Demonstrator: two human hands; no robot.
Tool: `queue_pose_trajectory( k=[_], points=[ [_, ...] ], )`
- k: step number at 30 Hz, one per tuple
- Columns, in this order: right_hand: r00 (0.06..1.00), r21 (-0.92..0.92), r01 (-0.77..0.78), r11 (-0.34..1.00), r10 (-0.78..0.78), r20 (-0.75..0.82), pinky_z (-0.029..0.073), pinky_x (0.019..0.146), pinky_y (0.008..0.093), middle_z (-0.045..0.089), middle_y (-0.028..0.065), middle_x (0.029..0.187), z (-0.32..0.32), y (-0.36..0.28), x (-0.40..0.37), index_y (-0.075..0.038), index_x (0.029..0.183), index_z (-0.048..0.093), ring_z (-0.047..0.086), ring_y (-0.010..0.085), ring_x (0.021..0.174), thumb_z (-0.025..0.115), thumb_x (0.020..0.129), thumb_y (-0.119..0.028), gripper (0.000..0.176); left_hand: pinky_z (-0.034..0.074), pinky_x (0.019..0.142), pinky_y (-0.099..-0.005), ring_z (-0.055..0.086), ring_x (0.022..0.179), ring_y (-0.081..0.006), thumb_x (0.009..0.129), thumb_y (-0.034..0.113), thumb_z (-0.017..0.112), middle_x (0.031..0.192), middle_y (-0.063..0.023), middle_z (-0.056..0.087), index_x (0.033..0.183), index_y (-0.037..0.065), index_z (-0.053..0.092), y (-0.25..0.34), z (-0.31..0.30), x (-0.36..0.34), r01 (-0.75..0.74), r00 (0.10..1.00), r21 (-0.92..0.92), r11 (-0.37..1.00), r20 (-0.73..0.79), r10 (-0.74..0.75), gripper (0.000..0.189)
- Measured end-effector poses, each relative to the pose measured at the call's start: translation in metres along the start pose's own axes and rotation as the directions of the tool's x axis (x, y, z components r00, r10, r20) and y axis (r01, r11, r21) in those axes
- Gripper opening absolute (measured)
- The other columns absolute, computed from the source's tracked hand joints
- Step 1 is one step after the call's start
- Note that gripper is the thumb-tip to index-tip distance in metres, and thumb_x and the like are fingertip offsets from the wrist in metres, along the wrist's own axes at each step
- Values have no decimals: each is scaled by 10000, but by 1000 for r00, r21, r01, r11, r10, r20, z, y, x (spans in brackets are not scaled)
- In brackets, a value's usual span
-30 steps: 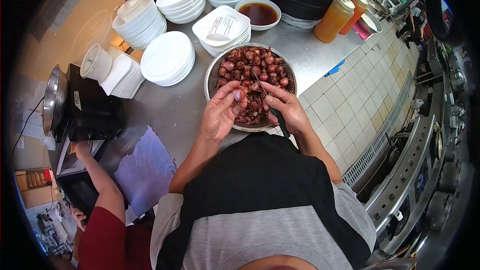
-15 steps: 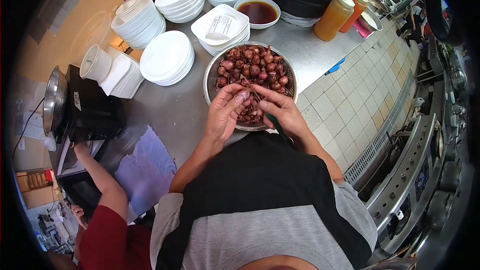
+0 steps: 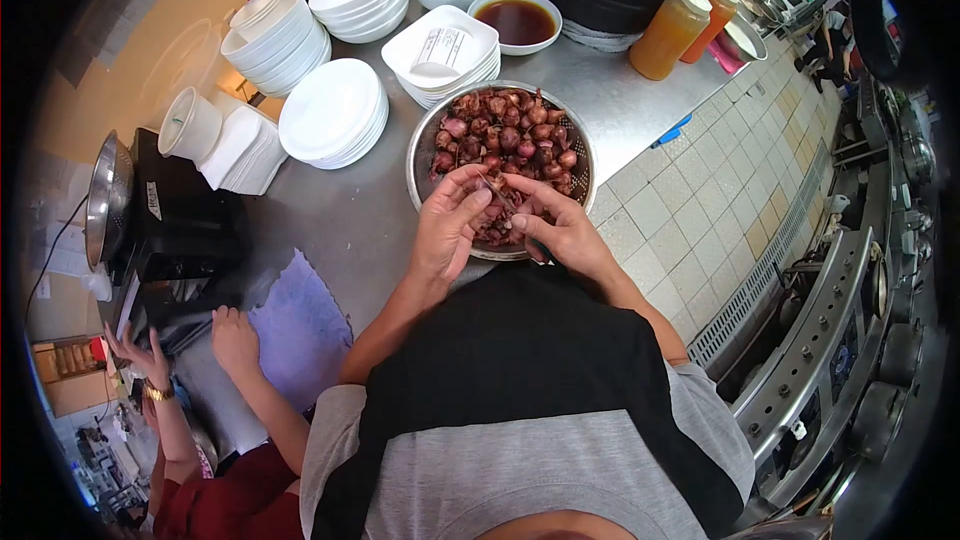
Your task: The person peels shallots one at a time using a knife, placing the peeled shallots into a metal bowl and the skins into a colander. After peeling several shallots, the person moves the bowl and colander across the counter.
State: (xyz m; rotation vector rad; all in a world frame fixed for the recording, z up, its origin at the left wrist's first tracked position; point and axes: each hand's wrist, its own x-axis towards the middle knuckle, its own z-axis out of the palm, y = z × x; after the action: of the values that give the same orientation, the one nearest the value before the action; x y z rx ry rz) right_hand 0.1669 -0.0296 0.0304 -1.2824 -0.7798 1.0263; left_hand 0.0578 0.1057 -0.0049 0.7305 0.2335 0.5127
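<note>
My left hand point(image 3: 447, 227) is closed, its thumb and fingertips pinching a small purple shallot point(image 3: 489, 194) above the near part of a steel colander point(image 3: 415, 165). Close against it, the thumb and forefinger of my right hand point(image 3: 562, 230) curl in around the shallot's other side. What the right fingers grip is too small and hidden to make out. Beneath both hands the colander is full of reddish-brown unpeeled shallots point(image 3: 510, 135). Loose skins and smaller pieces point(image 3: 500, 230) gather at its near side.
White plates point(image 3: 330, 118), stacked bowls point(image 3: 440, 52) and a bowl of dark sauce point(image 3: 515, 23) stand beyond the colander. Sauce bottles point(image 3: 668, 35) are near the right table edge. A co-worker's hand point(image 3: 234, 340) rests by a purple cloth point(image 3: 303, 325), near a black oven point(image 3: 180, 205).
My right hand has shifted slightly left against the shallot; a dark green strip under it no longer shows. The co-worker's arm has drawn back from the oven, and both their hands now show.
</note>
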Motion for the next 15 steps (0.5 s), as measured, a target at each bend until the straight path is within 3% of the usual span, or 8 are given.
queue_pose_trajectory(
  k=[4,9,12,14,15],
  points=[
    [1000,-58,3,998,-5,-28,367,456,204,488,-9,732,2,3,1,-90,1304,452,451,61,540,559,894,-78,423,518,762,-256,607,858,-125,865,20,591,966,-57,607,1048,30,546,-3,-5,0,-17,999,8,1000,-32,17,189],
    [992,-100,61,993,-71,-103,363,453,202,489,-6,719,3,12,6,-85,1207,501,455,60,534,578,884,-83,331,527,754,-261,620,840,-139,856,13,595,941,-80,625,1053,8,542,-3,-3,-3,-7,1000,86,996,-9,8,204],
    [993,-15,45,999,-46,-108,356,442,203,510,10,725,-2,12,9,-67,1156,502,467,68,527,573,893,-106,276,531,769,-267,626,851,-151,847,-1,594,960,-98,633,1082,-10,543,-2,-4,-3,9,1000,91,996,13,-10,241],
    [997,344,-73,936,82,-11,350,430,208,528,25,744,-9,12,10,-61,1163,486,476,79,521,561,905,-132,277,528,779,-270,625,867,-152,843,-5,595,981,-101,633,1102,-17,548,-1,-6,-4,13,999,87,996,45,-17,264],
    [997,344,-75,936,83,-9,350,430,208,528,25,744,-10,11,10,-61,1163,486,476,79,521,561,905,-132,277,513,805,-271,617,895,-151,847,-4,593,1013,-98,626,1123,-20,544,0,-6,-5,57,996,57,997,68,-60,281]
  ],
)
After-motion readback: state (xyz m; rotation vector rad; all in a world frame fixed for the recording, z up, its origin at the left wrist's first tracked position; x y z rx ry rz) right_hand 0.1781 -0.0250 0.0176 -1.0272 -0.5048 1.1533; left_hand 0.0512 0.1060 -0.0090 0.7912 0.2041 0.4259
